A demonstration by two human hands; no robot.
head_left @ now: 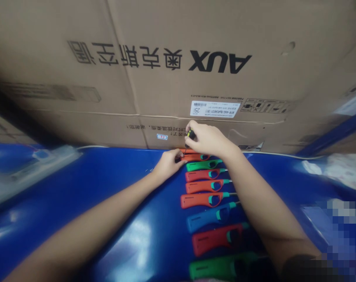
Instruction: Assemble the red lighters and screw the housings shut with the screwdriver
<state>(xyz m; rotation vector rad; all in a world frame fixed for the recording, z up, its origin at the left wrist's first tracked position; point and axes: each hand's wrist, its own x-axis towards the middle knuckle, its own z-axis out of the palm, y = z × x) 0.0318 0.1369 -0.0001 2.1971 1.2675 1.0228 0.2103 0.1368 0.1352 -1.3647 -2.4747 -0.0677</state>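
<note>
My right hand (205,137) is closed around the black and yellow handle of a screwdriver (191,134). Its thin shaft points down at the handle end of an orange gas lighter (195,157) near the far end of a row. That same end is pinched by the fingers of my left hand (168,166). Another orange lighter (187,150) lies just beyond, partly hidden by my right hand. Closer to me, the row continues with a green lighter (200,165), several red and orange ones, a blue lighter (207,220) and a green lighter (213,270) at the bottom edge.
Behind the row stands a large cardboard box (154,92) with upside-down AUX print. The lighters lie on a glossy blue table (119,172). Clear plastic wrapping (45,168) is at the left, and a whitish bag (346,168) at the right.
</note>
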